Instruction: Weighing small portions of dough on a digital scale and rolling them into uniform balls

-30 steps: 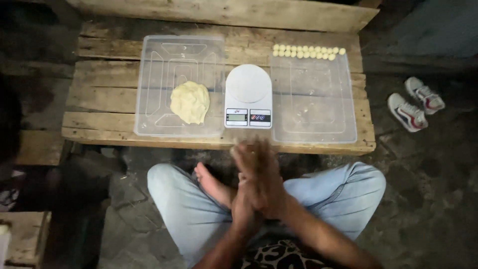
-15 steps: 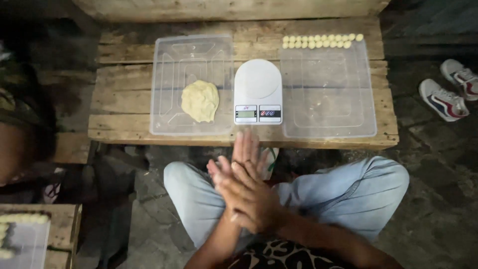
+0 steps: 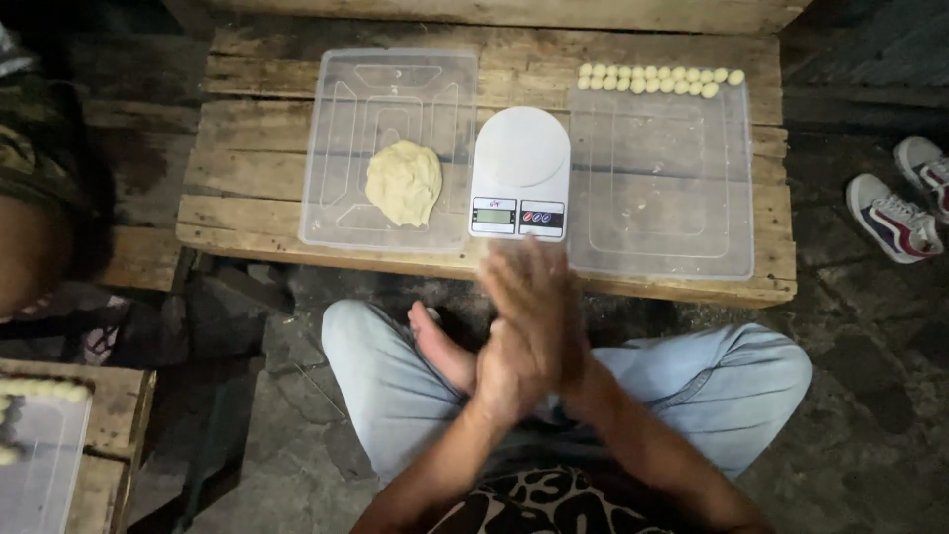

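My left hand [image 3: 519,336] and my right hand [image 3: 581,374] are pressed palm to palm above my crossed legs, fingers stretched toward the table and blurred. Whether anything lies between the palms is hidden. Just beyond the fingertips stands a white digital kitchen scale [image 3: 521,168] with a bare platform. Left of it a lump of pale yellow dough [image 3: 403,181] rests on a clear plastic tray [image 3: 346,119]. On the right, a second clear tray [image 3: 662,208] carries rows of small dough balls [image 3: 657,79] along its far edge.
Everything sits on a low wooden pallet table [image 3: 247,203]. A pair of white sneakers [image 3: 895,218] lies on the stone floor at right. Another person [image 3: 40,198] is at the left edge, and another tray with dough balls [image 3: 40,455] is at lower left.
My palms stay pressed together and have slid against each other, with the fingers now angled a bit to the left. The view has shifted slightly; nothing on the table has moved.
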